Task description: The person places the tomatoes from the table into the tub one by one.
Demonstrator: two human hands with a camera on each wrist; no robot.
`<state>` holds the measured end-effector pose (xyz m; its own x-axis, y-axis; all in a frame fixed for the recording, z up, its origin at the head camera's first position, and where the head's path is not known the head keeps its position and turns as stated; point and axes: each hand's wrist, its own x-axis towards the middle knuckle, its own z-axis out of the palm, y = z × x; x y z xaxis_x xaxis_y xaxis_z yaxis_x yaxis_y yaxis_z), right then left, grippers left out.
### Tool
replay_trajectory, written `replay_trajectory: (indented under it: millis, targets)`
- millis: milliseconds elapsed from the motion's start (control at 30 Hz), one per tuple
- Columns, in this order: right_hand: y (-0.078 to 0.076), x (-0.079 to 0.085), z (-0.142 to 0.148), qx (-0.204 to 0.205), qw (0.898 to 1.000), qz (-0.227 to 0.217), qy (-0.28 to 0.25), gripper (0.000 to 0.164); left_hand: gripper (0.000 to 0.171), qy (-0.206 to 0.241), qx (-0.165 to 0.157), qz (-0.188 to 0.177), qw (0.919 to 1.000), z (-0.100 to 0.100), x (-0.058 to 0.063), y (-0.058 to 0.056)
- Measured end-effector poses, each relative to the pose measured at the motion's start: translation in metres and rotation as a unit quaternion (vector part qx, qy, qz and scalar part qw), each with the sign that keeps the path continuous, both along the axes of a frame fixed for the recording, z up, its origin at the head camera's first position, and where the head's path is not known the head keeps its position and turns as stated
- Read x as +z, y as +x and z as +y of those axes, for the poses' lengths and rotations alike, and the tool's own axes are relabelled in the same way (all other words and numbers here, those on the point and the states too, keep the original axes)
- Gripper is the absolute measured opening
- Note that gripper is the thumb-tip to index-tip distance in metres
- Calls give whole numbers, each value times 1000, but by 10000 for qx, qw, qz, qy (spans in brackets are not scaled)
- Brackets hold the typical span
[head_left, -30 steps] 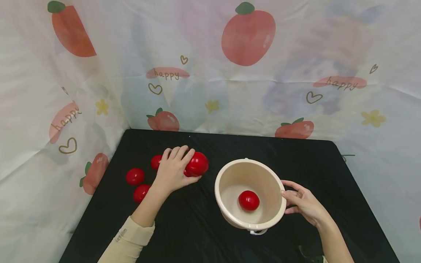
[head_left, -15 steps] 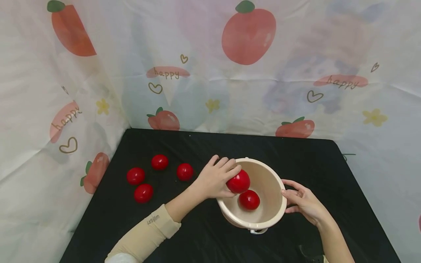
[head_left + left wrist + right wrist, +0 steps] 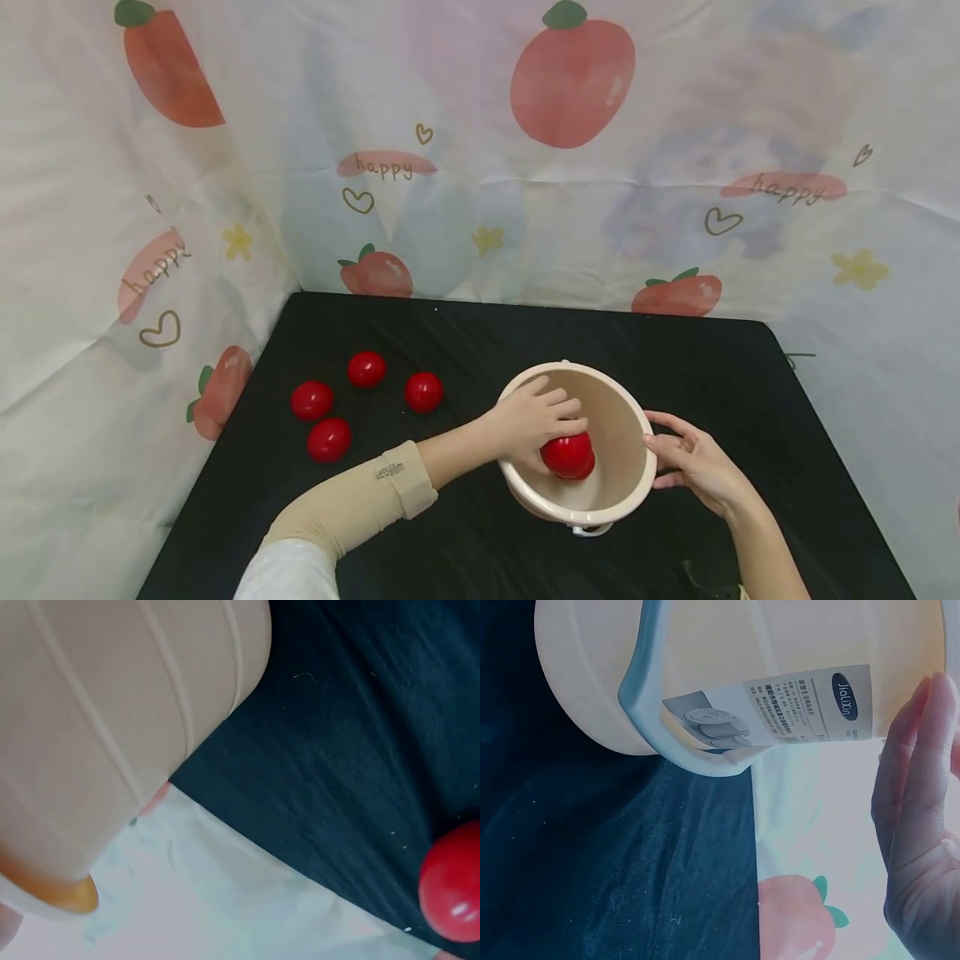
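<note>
A cream plastic bucket [image 3: 621, 504] stands on the black table, its mouth tilted toward the head camera. My left hand [image 3: 534, 423] reaches over its left rim and grips a shiny red ball [image 3: 564, 454] inside. Beneath that ball, a second red ball is mostly covered. At the bucket's right side, my right hand [image 3: 703, 468] holds the rim between thumb and fingers. The right wrist view shows the bucket's label [image 3: 802, 705], its pale handle [image 3: 641, 690] hanging down, and the fingers [image 3: 922, 772] at the rim. In the left wrist view, the ribbed bucket wall [image 3: 105, 697] fills the upper left.
Several red balls lie on the left of the black table [image 3: 450, 550], among them a front one [image 3: 328, 440] and one nearest the bucket [image 3: 423, 392]. A fruit-printed cloth [image 3: 465, 100] hangs behind the table and along its left side.
My left hand has carried a red ball rightward from the group on the table, over the left rim and down into the bucket. My right hand has stayed on the rim.
</note>
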<state>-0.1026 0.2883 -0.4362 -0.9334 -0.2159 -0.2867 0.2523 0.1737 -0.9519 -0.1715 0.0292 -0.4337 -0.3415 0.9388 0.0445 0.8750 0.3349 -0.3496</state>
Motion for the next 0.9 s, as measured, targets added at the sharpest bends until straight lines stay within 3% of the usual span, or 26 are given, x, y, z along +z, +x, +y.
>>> replay_trajectory:
  millis: [133, 333, 700, 900]
  targets:
    - [0, 0, -1, -27, 10000, -32, 15, 49, 71, -682, -186, -42, 9975, 9, -5, 3]
    - [0, -2, -1, -10, 10000, -16, -44, 41, 77, -1619, -284, 6, 9864, 20, -10, 7]
    - [-2, -4, 1, 48, 9999, -2, -121, 32, 75, -2427, -852, 322, 9658, 31, -12, 7]
    - [-2, -3, 3, 76, 9998, 20, -158, 30, 78, -2726, -1101, 154, 9557, 46, -16, 6]
